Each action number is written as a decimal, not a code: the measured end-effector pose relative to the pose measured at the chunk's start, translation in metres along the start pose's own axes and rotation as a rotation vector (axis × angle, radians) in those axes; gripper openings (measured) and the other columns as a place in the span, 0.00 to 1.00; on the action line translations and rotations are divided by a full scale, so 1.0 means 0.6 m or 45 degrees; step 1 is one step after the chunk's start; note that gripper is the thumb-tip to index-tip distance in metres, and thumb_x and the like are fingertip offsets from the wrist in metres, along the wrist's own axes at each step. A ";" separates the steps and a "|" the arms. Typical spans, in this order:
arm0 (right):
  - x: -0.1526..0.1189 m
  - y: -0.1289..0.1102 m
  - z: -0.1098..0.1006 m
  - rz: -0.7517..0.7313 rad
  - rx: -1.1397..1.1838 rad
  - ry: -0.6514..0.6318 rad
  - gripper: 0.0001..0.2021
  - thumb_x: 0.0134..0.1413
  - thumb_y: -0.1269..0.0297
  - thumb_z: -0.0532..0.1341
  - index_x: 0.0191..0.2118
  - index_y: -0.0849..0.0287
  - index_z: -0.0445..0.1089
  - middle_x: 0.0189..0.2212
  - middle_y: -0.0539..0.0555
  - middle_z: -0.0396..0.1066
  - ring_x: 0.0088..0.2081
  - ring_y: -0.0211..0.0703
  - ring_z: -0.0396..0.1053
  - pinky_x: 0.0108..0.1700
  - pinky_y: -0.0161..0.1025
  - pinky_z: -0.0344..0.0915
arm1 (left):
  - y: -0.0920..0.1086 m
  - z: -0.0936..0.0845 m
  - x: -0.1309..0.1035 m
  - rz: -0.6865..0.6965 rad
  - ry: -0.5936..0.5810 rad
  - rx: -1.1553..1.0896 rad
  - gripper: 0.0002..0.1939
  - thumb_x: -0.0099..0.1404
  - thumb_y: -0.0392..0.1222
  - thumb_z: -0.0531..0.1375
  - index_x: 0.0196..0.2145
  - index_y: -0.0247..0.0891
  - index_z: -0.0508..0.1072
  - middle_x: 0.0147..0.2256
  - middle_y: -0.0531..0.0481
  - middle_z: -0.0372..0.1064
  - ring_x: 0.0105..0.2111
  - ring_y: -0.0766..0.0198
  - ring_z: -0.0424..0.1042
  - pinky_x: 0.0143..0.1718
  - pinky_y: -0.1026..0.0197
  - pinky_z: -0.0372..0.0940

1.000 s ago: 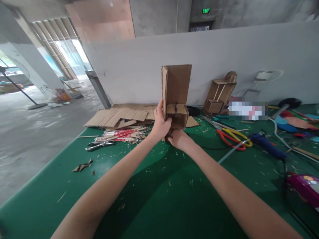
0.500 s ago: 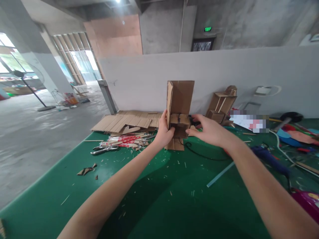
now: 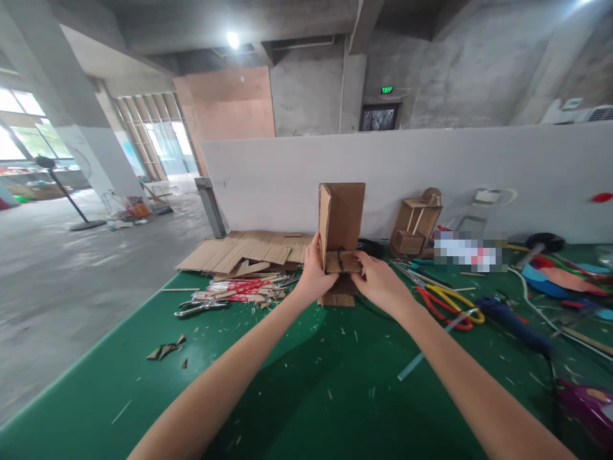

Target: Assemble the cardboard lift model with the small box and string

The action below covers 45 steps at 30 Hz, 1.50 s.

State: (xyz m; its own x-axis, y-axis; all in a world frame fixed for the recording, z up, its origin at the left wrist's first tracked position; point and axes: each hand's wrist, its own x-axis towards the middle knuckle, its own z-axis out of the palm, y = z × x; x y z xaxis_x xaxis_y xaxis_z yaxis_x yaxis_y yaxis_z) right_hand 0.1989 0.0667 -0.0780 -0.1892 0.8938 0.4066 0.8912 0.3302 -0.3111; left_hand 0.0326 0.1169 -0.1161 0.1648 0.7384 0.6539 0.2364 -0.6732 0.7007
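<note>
Presently: one cardboard assembly (image 3: 348, 211), tabletop (image 3: 306, 396) far side, held in the grip of your left hand (image 3: 316, 273) and right hand (image 3: 382, 281). Hazards: hard squeezing could buckle it; uneven pulling could shift its dark tie (image 3: 340, 259).

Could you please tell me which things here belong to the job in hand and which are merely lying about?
In hand:
- cardboard piece, held by left hand and right hand

Probably just lying about:
- cardboard sheets
- sticks
- pliers
- scraps
- blue tool
</note>
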 end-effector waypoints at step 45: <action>-0.010 0.001 0.043 0.110 -0.064 0.154 0.13 0.54 0.67 0.56 0.46 0.62 0.62 0.43 0.60 0.71 0.40 0.48 0.71 0.40 0.39 0.62 | -0.036 -0.054 -0.009 -0.053 -0.472 -0.061 0.64 0.48 0.44 0.71 0.67 0.47 0.29 0.65 0.37 0.38 0.62 0.44 0.52 0.61 0.42 0.56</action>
State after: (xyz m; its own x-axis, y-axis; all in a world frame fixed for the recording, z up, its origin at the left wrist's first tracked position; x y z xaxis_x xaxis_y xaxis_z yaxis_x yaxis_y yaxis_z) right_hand 0.1897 0.0694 -0.1028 -0.0623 0.8742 0.4816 0.9220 0.2351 -0.3075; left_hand -0.0041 0.1262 -0.1254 0.4938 0.7231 0.4830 0.2062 -0.6369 0.7428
